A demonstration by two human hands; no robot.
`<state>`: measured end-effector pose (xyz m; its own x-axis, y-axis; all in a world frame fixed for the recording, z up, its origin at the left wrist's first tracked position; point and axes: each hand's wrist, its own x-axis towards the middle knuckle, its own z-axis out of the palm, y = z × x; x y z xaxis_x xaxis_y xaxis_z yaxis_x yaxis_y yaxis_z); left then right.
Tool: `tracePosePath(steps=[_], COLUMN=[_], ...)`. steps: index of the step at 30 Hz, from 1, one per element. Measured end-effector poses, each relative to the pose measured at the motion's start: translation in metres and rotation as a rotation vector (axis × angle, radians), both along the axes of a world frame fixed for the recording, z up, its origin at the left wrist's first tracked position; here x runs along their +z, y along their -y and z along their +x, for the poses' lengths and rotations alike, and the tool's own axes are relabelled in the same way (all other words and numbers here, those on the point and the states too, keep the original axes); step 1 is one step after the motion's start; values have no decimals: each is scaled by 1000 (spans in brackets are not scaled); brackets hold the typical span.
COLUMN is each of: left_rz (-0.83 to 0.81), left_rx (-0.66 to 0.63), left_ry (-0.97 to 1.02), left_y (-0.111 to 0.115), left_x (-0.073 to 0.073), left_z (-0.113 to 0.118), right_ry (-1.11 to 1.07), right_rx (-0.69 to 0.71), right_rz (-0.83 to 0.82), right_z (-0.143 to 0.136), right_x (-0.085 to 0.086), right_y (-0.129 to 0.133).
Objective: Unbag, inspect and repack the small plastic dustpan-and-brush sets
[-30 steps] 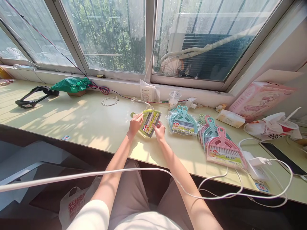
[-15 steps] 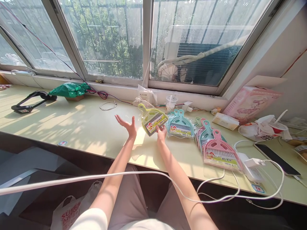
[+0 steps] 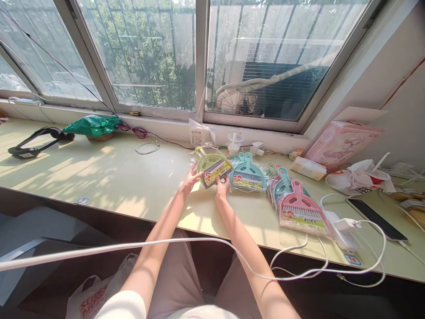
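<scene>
A yellow-green mini dustpan and brush set (image 3: 214, 160), wrapped in clear plastic with a printed label, is held tilted above the table (image 3: 109, 177). My left hand (image 3: 191, 180) grips its left side. On the lower right edge, my right hand (image 3: 222, 185) is closed with the thumb over the label. Just right of it lie blue dustpan sets (image 3: 248, 170) in the same wrapping. Farther right, a pink dustpan set (image 3: 303, 206) rests in front of a teal one (image 3: 283, 184) in an overlapping row.
A white cable (image 3: 133, 243) crosses in front of my arms to a power strip (image 3: 345, 235). Nearby are a phone (image 3: 378, 219), a tissue pack (image 3: 308, 168) and a pink box (image 3: 343, 144). A plastic cup (image 3: 234, 144) stands behind; a green bag (image 3: 93, 125) and black headset (image 3: 36, 141) lie left.
My left hand, spread and apart from the yellow-green set before, has moved right and now grips its left side. My right hand keeps its hold.
</scene>
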<state>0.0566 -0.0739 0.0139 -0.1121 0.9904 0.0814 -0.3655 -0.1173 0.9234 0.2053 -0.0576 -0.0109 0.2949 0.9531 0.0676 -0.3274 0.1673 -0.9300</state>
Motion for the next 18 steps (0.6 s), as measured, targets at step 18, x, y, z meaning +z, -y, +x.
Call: tracePosePath(steps=[18], left_rz=[62], left_rx=[-6], left_ry=[-68], left_y=[14], left_x=[7], left_z=[3], right_ry=[128], right_rx=[32], right_rz=[-34], right_z=[2], right_x=[8], right_y=[0])
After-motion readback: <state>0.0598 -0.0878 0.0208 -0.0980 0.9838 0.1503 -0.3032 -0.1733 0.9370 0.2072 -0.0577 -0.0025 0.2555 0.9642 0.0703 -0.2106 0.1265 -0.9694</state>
